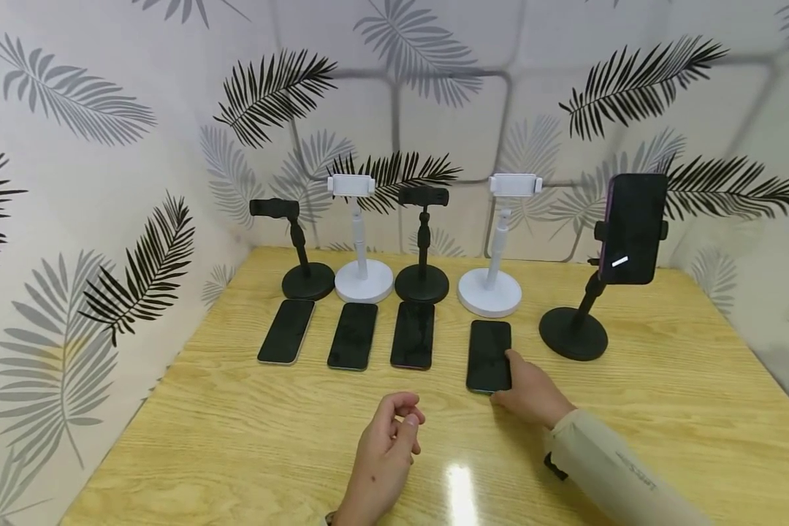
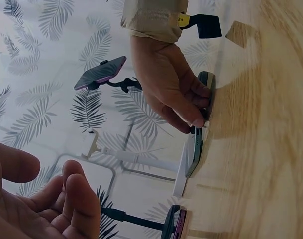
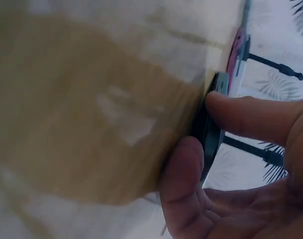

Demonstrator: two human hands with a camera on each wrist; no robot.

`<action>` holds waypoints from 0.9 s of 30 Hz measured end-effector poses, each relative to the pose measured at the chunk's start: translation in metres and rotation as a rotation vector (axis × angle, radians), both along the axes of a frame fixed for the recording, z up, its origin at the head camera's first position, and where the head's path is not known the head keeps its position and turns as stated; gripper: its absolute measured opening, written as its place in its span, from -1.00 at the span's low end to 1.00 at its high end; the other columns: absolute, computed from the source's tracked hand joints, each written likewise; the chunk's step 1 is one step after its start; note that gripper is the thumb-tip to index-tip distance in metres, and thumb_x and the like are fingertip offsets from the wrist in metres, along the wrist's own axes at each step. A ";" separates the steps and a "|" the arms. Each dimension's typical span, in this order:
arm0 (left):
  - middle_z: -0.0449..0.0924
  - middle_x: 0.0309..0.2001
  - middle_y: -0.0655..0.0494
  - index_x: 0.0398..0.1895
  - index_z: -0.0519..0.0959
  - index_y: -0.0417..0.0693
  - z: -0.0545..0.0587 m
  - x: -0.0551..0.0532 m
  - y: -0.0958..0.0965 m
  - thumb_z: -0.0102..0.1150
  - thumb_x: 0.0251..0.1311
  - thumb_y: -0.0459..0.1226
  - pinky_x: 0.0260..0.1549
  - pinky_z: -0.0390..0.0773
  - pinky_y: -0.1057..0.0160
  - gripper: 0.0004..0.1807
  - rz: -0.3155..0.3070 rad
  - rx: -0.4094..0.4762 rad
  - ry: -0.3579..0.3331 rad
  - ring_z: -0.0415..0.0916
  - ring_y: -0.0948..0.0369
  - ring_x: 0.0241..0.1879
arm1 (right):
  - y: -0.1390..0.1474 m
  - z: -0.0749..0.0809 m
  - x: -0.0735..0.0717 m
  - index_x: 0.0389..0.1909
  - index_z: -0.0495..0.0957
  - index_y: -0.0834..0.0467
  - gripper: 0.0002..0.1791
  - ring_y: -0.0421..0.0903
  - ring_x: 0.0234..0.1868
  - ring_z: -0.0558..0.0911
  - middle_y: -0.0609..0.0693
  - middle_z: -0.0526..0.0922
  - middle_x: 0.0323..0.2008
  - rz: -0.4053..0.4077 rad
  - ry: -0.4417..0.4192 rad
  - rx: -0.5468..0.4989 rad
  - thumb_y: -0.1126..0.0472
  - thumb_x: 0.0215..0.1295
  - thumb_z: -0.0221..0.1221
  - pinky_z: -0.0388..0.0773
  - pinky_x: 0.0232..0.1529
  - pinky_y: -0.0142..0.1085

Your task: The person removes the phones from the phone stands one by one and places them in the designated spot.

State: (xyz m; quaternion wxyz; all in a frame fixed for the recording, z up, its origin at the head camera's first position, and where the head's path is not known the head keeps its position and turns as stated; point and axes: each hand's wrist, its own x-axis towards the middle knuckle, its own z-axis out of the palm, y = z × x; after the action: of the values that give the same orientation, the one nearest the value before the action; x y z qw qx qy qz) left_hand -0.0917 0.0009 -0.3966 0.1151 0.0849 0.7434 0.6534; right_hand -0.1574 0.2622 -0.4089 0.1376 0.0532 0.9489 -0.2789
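My right hand (image 1: 535, 391) pinches the lower right corner of a black smartphone (image 1: 489, 354) that lies face up on the table in front of a white phone stand (image 1: 490, 292). In the right wrist view, thumb and fingers are on the edges of this phone (image 3: 210, 134); the left wrist view shows the same right hand (image 2: 163, 84) bent over it. My left hand (image 1: 384, 453) hovers near the table front, fingers loosely curled, holding nothing. At the right, a black phone stand (image 1: 573, 334) carries an upright phone (image 1: 634, 230) in its clamp.
Left of the held phone lie three more phones, a right one (image 1: 413, 336), a middle one (image 1: 353, 336) and a left one (image 1: 286, 332). Behind them stand a black stand (image 1: 422, 283), a white stand (image 1: 364, 282) and another black stand (image 1: 307, 281). A leaf-patterned curtain (image 1: 434, 109) closes off the back.
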 end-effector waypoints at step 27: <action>0.49 -0.04 0.04 0.22 0.39 -0.06 0.000 0.001 -0.004 -0.08 0.50 -0.15 -0.40 0.47 0.36 -0.67 0.003 -0.049 -0.053 0.43 0.21 -0.32 | 0.012 0.002 -0.025 0.52 -0.02 0.33 -0.03 0.37 0.41 0.30 0.43 0.21 0.44 0.026 -0.069 0.085 0.00 0.28 0.26 0.30 0.35 0.24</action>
State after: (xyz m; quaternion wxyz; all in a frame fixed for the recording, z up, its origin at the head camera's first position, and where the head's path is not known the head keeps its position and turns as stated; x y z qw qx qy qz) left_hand -0.0912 -0.0029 -0.3968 0.1359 0.0634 0.7558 0.6373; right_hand -0.1824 0.2746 -0.4071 0.1714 0.0565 0.9552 -0.2346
